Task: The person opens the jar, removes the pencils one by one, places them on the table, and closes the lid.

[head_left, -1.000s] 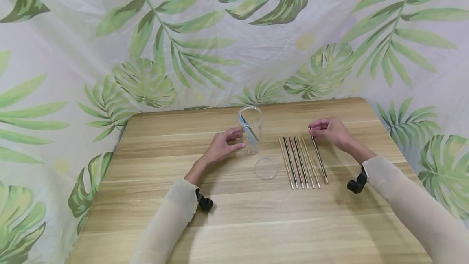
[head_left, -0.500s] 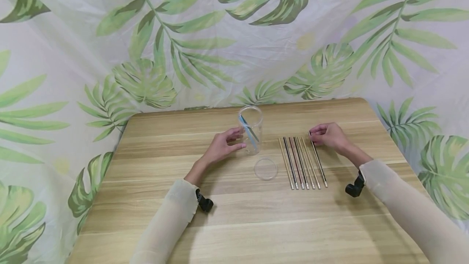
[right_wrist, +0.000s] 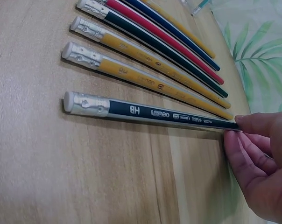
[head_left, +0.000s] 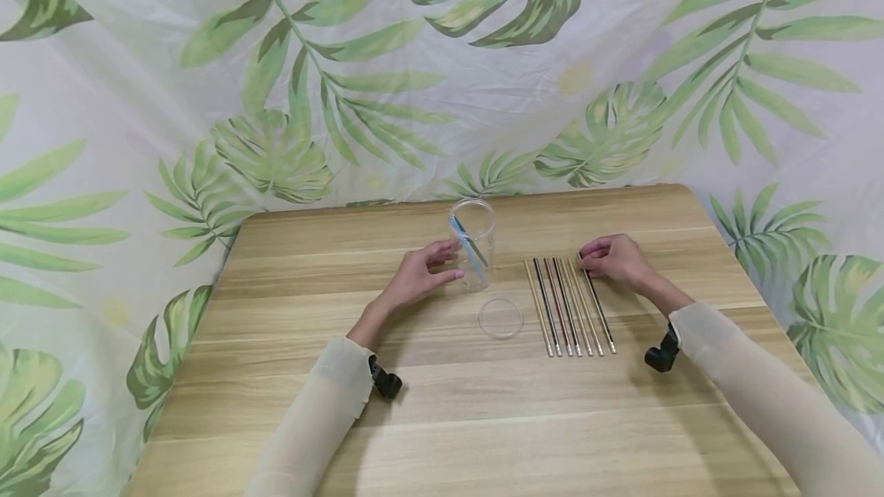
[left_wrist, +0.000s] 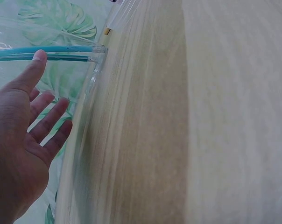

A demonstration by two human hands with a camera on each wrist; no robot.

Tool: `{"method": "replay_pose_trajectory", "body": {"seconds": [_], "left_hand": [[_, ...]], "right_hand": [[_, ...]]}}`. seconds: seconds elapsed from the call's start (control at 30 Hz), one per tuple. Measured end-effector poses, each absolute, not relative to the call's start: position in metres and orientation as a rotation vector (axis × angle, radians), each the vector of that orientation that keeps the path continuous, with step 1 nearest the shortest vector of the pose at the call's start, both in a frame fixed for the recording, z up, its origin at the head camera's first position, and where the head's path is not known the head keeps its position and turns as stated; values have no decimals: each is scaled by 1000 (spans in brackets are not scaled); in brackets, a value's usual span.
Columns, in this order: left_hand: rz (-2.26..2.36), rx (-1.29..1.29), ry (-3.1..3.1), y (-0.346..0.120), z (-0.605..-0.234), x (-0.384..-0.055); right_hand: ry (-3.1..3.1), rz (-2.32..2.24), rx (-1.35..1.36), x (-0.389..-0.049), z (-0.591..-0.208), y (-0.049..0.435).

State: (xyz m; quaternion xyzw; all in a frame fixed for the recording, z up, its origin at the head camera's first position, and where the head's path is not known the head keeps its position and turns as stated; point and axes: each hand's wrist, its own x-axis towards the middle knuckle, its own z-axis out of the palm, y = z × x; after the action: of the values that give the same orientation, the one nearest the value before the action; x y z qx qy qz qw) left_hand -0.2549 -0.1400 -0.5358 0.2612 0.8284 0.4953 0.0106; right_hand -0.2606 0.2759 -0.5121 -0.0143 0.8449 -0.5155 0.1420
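Observation:
A clear plastic cup (head_left: 483,251) stands upright towards the back of the table, with a light blue pencil (head_left: 473,250) and a dark green one leaning inside. My left hand (head_left: 417,276) is at its left side, thumb and fingers spread and relaxed, fingertips right at the wall. Thumb and fingers of my right hand (head_left: 617,261) pinch the far tip of a black pencil (right_wrist: 164,114). This pencil lies at the right end of a row of pencils (head_left: 566,309) in yellow, dark green, red and dark blue, eraser ends towards me.
A clear round lid (head_left: 500,319) lies on the wooden table (head_left: 442,420) in front of the cup, left of the pencils. A leaf-print cloth (head_left: 387,98) hangs behind the table's back edge.
My right hand has lowered the black pencil and shifted it slightly left, closer beside the row. The left hand and the cup have stayed in place.

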Motion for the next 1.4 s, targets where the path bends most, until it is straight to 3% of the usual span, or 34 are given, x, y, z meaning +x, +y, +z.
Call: {"method": "replay_pose_trajectory", "body": {"seconds": [1.0, 1.2, 1.4], "left_hand": [[1602, 769, 2558, -136, -534, -254], [1602, 796, 2552, -133, -518, -245], [1582, 793, 2558, -139, -533, -254]], "right_hand": [[2651, -1275, -57, -258, -514, 267], [2677, -1257, -70, -257, -514, 267], [2690, -1253, -70, -257, -514, 267]]}}
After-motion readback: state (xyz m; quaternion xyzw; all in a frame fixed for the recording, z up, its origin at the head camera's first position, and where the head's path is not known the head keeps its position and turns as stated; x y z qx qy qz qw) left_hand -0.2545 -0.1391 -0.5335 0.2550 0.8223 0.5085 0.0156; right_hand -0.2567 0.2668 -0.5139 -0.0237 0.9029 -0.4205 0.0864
